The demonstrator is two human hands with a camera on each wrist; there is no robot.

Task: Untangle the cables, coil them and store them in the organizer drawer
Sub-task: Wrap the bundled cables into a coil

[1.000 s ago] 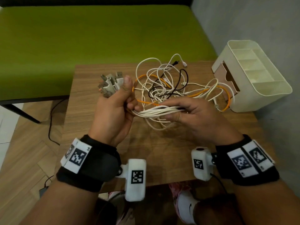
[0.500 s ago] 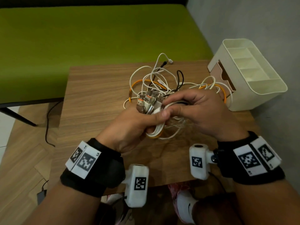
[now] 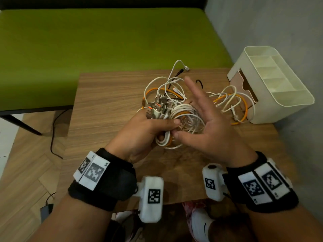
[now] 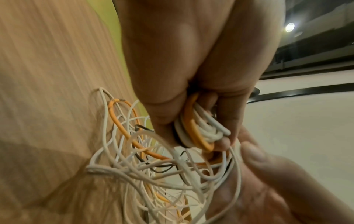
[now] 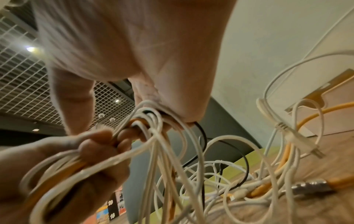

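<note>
My left hand (image 3: 150,131) grips a coil of white and orange cables (image 3: 183,110), and a cluster of USB plugs (image 3: 159,107) sticks up above its fingers. The left wrist view shows the looped strands (image 4: 199,131) pinched between thumb and fingers. Just right of the coil is my right hand (image 3: 208,123), fingers spread and straight, with strands draped against it (image 5: 153,118). The other ends lie tangled on the wooden table (image 3: 108,102), an orange loop (image 3: 243,105) near the cream organizer (image 3: 279,95). Its drawer (image 3: 244,82) sits slightly pulled out.
A green bench (image 3: 104,41) runs behind the table and a grey wall stands to the right, close to the organizer. A black cord (image 3: 52,137) and a small device (image 3: 46,209) lie on the floor at left. My shoes show below the table's front edge.
My left hand carried the plug cluster rightward and down to meet the right hand. Loops have gathered into its grip. The right hand let go of the strands and spread its fingers.
</note>
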